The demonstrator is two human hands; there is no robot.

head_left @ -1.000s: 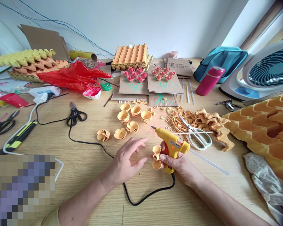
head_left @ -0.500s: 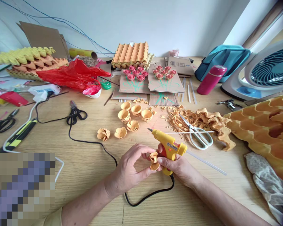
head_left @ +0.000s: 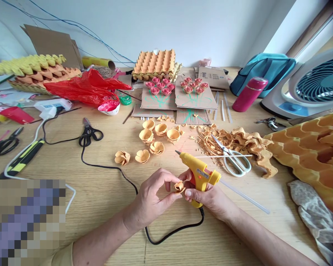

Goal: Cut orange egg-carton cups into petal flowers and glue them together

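Observation:
My left hand [head_left: 151, 197] pinches a small orange paper flower [head_left: 179, 186] between thumb and fingers, low in the middle of the wooden table [head_left: 100, 192]. My right hand [head_left: 211, 195] grips the handle of a yellow hot glue gun [head_left: 197, 171], and its thumb and fingertip also press on the flower. The gun's nozzle points up and left, away from the flower. Its black cord [head_left: 166, 232] loops under my wrists. Beyond my hands lie several orange flower cups [head_left: 155, 135] cut from egg carton.
White-handled scissors [head_left: 233, 159] and orange scraps [head_left: 238, 140] lie to the right, black scissors [head_left: 88, 135] to the left. Cardboard sheets with pink flowers [head_left: 180, 94], an egg tray [head_left: 155, 62], a red bag [head_left: 83, 88], a pink bottle [head_left: 248, 94], a fan [head_left: 313, 85] and an orange carton [head_left: 310, 147] ring the table.
My left hand, open a second ago, came in and closed on the flower held against the glue gun. The petals have been squeezed together into a tighter bud.

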